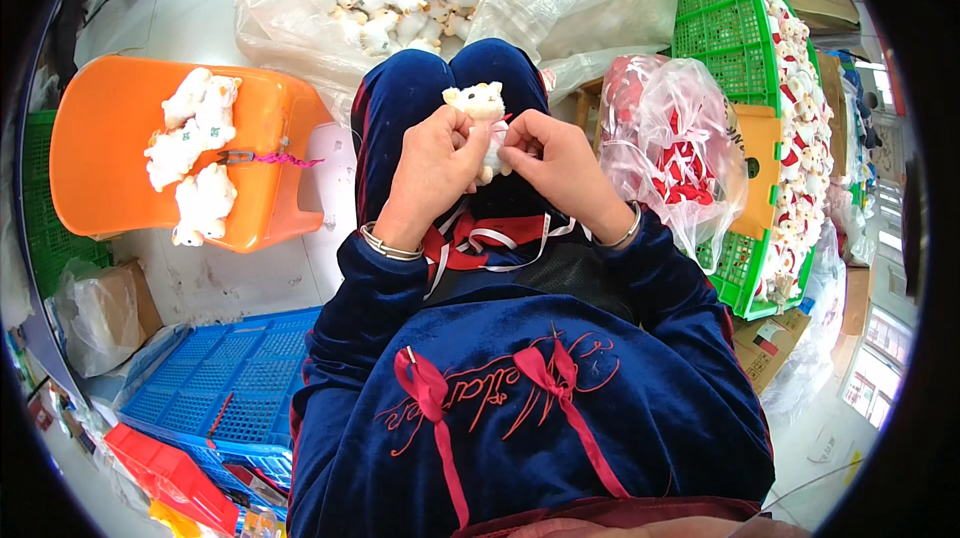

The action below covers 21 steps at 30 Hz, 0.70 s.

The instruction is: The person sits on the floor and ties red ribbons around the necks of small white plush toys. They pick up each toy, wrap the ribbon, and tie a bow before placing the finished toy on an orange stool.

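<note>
The left hand [432, 166] has its fingers curled closed around a white plush animal [476, 101]. The right hand [562, 160] pinches its fingers together beside it, their exact hold hidden.

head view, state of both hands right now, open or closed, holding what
Left hand: closed, holding the white plush animal toy.
Right hand: closed in a pinch at the toy; what it pinches cannot be told.

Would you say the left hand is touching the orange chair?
No, the left hand holds a stuffed toy, well apart from the orange chair.
</note>
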### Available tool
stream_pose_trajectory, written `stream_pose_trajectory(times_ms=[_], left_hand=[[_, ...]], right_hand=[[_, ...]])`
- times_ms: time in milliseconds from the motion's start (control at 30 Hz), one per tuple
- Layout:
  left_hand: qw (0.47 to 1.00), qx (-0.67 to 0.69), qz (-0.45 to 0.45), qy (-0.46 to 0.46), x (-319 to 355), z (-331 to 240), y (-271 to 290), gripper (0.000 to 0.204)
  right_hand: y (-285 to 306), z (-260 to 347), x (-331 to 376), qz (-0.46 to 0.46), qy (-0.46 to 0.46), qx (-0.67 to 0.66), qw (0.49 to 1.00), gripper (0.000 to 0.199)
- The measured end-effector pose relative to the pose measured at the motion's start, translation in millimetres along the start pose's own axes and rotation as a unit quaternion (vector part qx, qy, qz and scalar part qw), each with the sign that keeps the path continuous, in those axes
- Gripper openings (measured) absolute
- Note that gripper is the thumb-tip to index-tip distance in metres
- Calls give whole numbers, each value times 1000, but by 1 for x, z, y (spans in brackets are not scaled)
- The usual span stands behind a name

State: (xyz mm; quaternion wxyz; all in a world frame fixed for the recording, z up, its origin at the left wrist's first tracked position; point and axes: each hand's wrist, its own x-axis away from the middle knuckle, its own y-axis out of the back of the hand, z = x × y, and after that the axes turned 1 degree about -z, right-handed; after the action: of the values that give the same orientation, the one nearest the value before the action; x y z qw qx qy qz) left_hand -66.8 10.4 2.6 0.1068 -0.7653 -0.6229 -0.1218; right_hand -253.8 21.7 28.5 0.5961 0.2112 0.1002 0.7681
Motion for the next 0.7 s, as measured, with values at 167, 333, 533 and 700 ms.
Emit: stream_pose_trajectory(times_ms=[167, 333, 533, 700], left_hand=[[998, -68, -5, 10, 0, -5, -2, 27], [998, -66, -11, 5, 1, -7, -4, 27], [993, -102, -42, -46, 5, -2, -10, 24], [982, -148, -64, -97, 5, 5, -13, 25]], right_hand=[[6, 0, 1, 9, -32, 51, 998, 15], [11, -3, -2, 1, 38, 96, 995, 23], [21, 10, -6, 83, -177, -99, 976, 33], [3, 5, -7, 32, -166, -137, 976, 25]])
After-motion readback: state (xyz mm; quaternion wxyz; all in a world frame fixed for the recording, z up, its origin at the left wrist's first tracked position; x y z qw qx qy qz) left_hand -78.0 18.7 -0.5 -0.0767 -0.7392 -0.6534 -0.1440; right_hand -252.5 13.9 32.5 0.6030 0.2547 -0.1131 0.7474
